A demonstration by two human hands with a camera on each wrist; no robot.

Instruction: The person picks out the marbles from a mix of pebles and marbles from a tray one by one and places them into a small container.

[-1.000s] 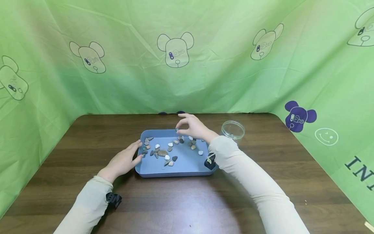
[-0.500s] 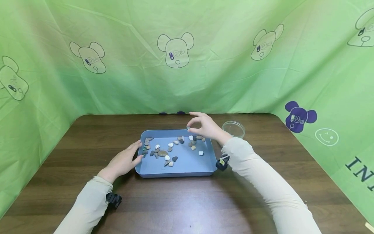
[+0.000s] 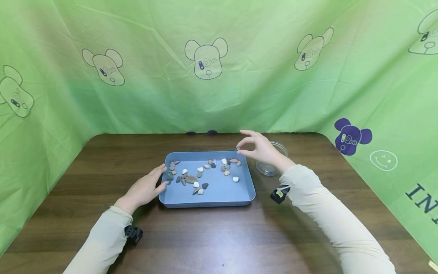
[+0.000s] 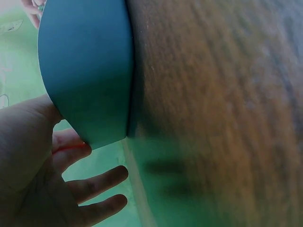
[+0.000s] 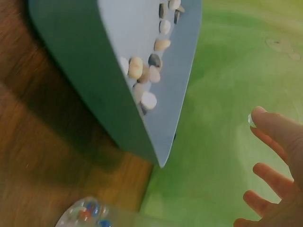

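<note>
My right hand [image 3: 261, 152] pinches a small clear glass marble [image 5: 251, 120] between thumb and index finger, with the other fingers spread. It is raised just past the back right corner of a blue tray [image 3: 222, 192]. Behind it, partly hidden by the hand, stands a clear jar [image 3: 266, 169]; colored marbles [image 5: 92, 208] lie inside, seen in the right wrist view. At the tray's left side my left hand [image 3: 145, 188] rests on the rim, its fingers extended and thumb tip over the edge. A greenish marble [image 3: 169, 174] lies among pebbles near it.
Many pebbles, grey, brown and white, are scattered in the tray, such as a white stone [image 3: 235, 179] at right and a large brown stone [image 3: 191, 179]. The wooden table [image 3: 191, 239] ends at a green printed curtain [image 3: 154, 95].
My right hand has moved right with the marble, from over the tray's back edge toward the jar, uncovering pebbles at the tray's right. The left hand has stayed in place.
</note>
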